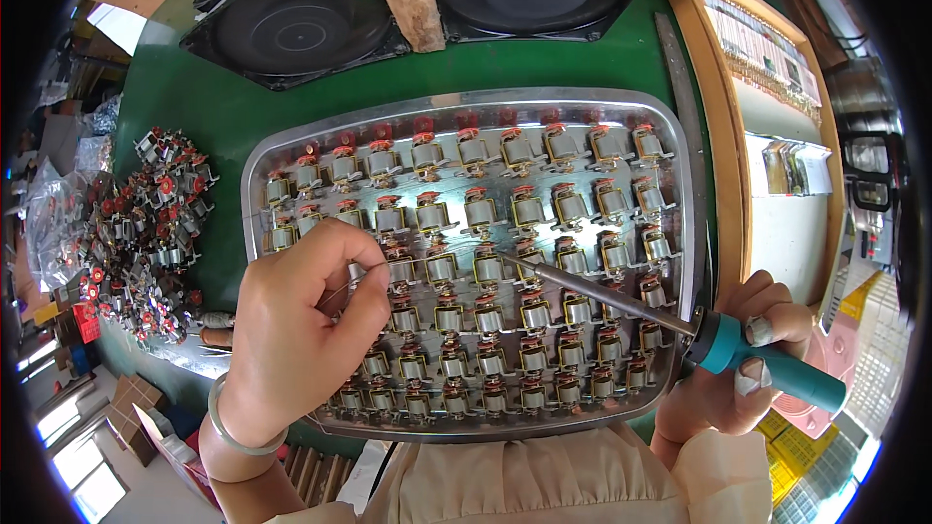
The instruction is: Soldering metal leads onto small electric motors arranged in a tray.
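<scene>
Coils [473, 152], small and metal-framed, stand in about six rows on a metal tray [544, 95] at the middle of a green table [621, 68]. At far left, a loose heap of similar parts [146, 233] with red tops lies beside the tray, unsorted. Next, the left hand [311, 315] hangs over the tray's left side, thumb and forefinger pinched on a thin wire [427, 258] that leads toward the middle rows. At centre, the tip of a soldering iron [714, 340] lies close to a coil in the third row from the far side; contact cannot be told. At right, the right hand [723, 406], well apart from the left, is wrapped around the iron's handle. Judged from this arrangement, laying out appears complete for the tray, while soldering seems in progress; finished and unfinished coils cannot be distinguished, and the heap presumably awaits its turn.
</scene>
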A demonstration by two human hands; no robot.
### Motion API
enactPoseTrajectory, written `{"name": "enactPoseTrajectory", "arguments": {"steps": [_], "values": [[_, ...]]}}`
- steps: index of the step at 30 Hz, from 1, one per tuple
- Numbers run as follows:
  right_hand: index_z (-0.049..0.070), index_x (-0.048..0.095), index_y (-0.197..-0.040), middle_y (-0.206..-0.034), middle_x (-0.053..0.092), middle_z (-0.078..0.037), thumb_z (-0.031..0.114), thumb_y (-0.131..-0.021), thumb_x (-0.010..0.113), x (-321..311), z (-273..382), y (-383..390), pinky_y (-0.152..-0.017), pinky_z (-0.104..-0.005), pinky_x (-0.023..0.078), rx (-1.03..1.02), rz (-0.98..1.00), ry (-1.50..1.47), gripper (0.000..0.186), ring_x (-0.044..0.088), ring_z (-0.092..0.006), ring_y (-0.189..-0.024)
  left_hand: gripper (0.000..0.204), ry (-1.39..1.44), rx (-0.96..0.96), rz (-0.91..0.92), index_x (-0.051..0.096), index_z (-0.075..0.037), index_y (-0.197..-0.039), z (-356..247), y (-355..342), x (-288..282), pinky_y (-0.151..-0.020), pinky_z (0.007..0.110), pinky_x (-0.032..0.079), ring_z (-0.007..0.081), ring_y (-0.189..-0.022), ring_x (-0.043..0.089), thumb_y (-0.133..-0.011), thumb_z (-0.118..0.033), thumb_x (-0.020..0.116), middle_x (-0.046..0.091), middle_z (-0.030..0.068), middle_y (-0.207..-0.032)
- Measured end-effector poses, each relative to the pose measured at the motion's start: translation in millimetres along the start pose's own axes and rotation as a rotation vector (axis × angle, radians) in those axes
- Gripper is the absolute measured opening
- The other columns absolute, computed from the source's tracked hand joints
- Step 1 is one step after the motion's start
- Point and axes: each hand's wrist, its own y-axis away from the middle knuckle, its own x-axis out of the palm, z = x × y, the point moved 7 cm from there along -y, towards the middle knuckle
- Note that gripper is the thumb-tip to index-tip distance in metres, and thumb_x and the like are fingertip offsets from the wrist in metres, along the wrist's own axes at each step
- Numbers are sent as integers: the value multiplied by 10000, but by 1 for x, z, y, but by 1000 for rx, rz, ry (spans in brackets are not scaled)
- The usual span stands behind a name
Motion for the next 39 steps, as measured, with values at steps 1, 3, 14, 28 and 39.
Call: {"name": "enactPoseTrajectory", "arguments": {"steps": [1,3,14,28,39], "values": [[54,390,-732,-624,356,-39,212,-688,529,1,-1,0,-475,-252,249,-3,7,15,216,307,-135,-567,85,0,4,6,492,-34,-712,0,0,0,-351,223,217,66,-342,295,-662,3,550,331,12,-426],[51,390,-737,-624,355,-40,212,-690,524,2,-2,0,-474,-252,249,-7,16,29,214,307,-135,-567,87,15,12,4,490,-35,-712,0,0,1,-350,225,220,69,-340,301,-661,2,551,339,14,-428],[40,390,-758,-628,358,-49,233,-712,487,9,-3,-1,-492,-254,258,-17,44,63,221,309,-142,-567,97,10,56,13,476,-40,-699,-2,0,3,-348,234,226,86,-340,333,-660,0,555,390,23,-446],[65,393,-751,-635,342,-32,255,-707,536,8,2,1,-488,-236,250,7,-14,-44,242,293,-127,-573,79,38,-14,-62,500,-23,-716,13,9,-16,-360,211,180,35,-370,240,-673,16,554,272,-12,-420],[57,422,-787,-647,430,-67,217,-658,624,28,-1,2,-532,-256,360,35,97,68,288,409,-166,-578,87,58,-10,-42,491,-21,-714,25,9,-16,-351,221,209,62,-348,283,-663,14,551,338,16,-424]]}}
